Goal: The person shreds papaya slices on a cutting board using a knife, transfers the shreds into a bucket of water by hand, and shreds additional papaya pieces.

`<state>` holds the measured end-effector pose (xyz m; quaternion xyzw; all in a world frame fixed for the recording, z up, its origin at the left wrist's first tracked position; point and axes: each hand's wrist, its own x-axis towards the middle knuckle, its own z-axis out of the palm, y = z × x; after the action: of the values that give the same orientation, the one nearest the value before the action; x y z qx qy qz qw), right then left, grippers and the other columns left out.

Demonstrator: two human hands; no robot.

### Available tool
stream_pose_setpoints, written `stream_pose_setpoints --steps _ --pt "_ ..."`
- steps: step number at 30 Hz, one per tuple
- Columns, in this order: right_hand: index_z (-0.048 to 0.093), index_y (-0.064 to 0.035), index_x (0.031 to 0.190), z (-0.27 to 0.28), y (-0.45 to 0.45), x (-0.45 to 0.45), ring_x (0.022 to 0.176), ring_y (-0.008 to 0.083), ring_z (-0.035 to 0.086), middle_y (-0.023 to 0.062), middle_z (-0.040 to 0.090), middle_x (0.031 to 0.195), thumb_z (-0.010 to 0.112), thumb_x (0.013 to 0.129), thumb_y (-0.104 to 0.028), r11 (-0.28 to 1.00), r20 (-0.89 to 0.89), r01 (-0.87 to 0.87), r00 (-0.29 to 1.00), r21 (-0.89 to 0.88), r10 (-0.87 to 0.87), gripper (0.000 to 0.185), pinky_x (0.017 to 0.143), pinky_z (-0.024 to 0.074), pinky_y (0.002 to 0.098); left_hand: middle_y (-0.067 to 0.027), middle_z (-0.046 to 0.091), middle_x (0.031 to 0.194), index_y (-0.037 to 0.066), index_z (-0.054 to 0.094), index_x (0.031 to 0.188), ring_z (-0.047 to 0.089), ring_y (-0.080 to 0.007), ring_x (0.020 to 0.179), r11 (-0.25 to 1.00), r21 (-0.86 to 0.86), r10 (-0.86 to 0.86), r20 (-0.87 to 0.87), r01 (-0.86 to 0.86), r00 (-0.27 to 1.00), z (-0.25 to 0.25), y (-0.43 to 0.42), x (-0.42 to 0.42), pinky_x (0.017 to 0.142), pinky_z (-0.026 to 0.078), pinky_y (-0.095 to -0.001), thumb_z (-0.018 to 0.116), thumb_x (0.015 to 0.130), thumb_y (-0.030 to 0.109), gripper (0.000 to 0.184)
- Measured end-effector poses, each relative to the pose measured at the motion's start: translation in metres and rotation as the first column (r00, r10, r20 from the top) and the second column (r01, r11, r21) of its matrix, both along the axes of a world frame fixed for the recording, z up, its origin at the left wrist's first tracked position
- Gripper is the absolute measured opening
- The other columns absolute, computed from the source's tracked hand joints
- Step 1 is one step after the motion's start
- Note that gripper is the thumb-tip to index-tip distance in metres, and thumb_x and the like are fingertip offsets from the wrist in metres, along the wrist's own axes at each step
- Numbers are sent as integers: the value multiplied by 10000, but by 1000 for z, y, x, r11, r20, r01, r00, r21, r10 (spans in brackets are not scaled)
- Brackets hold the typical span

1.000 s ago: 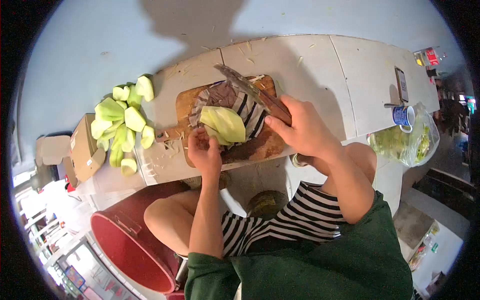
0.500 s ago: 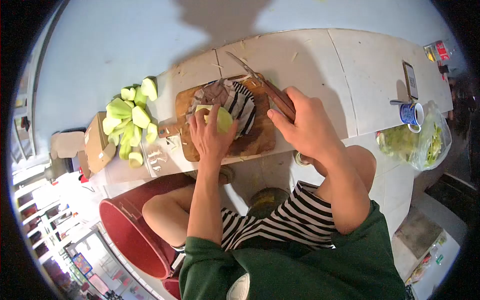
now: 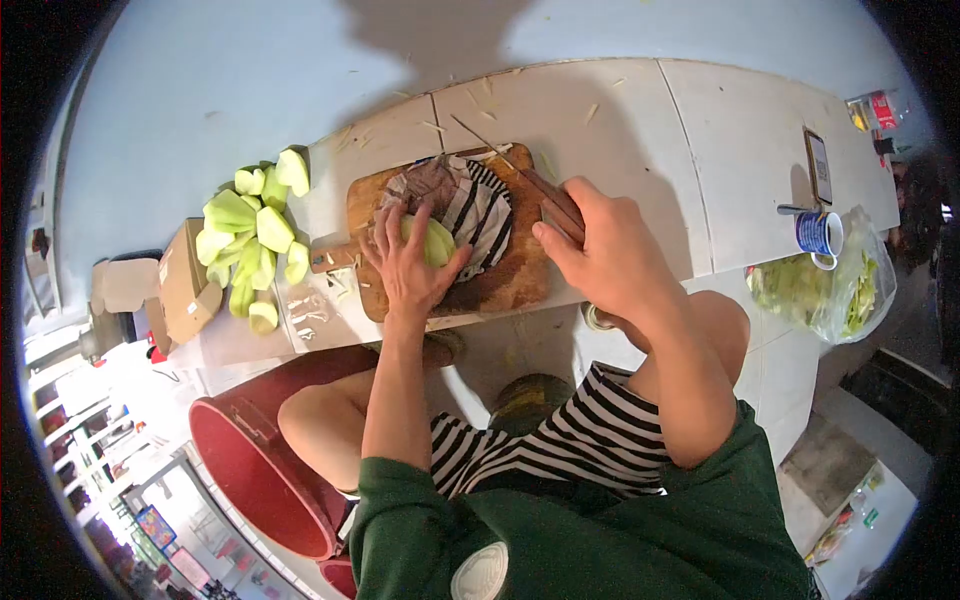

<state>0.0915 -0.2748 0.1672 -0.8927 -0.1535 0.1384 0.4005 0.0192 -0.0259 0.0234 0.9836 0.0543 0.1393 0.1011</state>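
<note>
My left hand (image 3: 408,272) rests over a piece of peeled pale green fruit (image 3: 437,243), its fingers spread across the top and its thumb along the side. Beneath the fruit lies a bunched cloth with black and white stripes (image 3: 487,222), on a wooden cutting board (image 3: 525,285). A knife (image 3: 551,197) with a wooden handle is gripped in my right hand (image 3: 615,245), its thin blade pointing up and left over the board's far edge. The blade is clear of the fruit.
Left of the board is a pile of pale green fruit pieces (image 3: 238,225) beside a cardboard box (image 3: 190,285). A blue mug (image 3: 818,232), a phone (image 3: 819,168) and a plastic bag of greens (image 3: 860,290) are at right. A red bin (image 3: 250,465) stands below the ledge.
My left hand's fingers have spread and shifted slightly on the fruit, showing more of its top. The knife has lowered a little and turned slightly; my right hand still grips it.
</note>
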Motion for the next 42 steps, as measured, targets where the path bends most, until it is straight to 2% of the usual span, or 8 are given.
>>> stream_pose_setpoints --steps 3,22,24,27,29,33,35,42 --pt "575 39 927 2 5 -1 744 499 654 283 654 728 687 905 -243 1000 -78 -6 997 12 7 304 688 526 546 -178 506 1363 109 631 1212 421 -390 1330 989 -135 -62 23 64 998 -5 9 -4 1120 274 -564 839 658 459 687" --pt "604 28 998 -13 -10 -6 591 378 600 210 621 669 714 898 -209 999 52 28 998 -26 -27 279 594 466 434 -168 525 1092 77 637 980 458 -407 1146 943 -280 -98 277 178 956 -13 16 -5 994 377 -566 825 595 375 523" --pt "606 27 1003 -13 -10 -6 595 380 603 211 623 672 715 899 -212 1000 39 23 999 -17 -22 283 594 466 435 -164 525 1078 77 640 978 469 -404 1104 936 -212 -215 295 282 931 -6 9 9 954 396 -561 830 608 363 505" --pt "605 26 1001 -6 -8 -5 603 384 608 211 624 675 717 898 -216 999 -8 31 999 -30 -32 286 595 466 436 -157 544 1119 97 662 1001 487 -416 1179 891 -159 -374 273 425 887 -10 3 23 1042 376 -620 827 662 347 452" --pt "576 35 1008 -5 -9 -4 775 497 653 292 662 779 687 910 -260 998 -25 2 1000 -62 -4 329 710 522 546 -142 554 1206 120 681 1024 449 -411 1311 876 -159 -429 172 455 887 -11 1 22 1138 289 -683 804 723 322 384" --pt "574 37 1017 -8 -10 -3 782 494 655 293 664 787 679 916 -253 997 -4 -9 1000 -73 9 325 712 522 545 -130 549 1283 135 686 1070 414 -403 1363 914 -102 -386 87 394 918 -7 -2 19 1154 272 -671 786 748 306 378" --pt "574 32 1026 -7 -11 -2 784 494 654 294 665 792 673 920 -246 996 -9 -8 1000 -84 7 314 713 523 545 -106 521 1415 156 685 1125 340 -377 1452 844 -112 -535 -115 524 837 1 13 22 1195 233 -639 762 787 300 375" --pt "571 31 984 -6 -9 -4 770 492 652 304 650 777 666 946 -295 999 -112 -10 994 -52 4 342 665 501 533 -53 453 1541 198 681 1195 287 -301 1513 813 -50 -580 -148 580 801 -5 23 17 1229 200 -592 730 832 316 385"
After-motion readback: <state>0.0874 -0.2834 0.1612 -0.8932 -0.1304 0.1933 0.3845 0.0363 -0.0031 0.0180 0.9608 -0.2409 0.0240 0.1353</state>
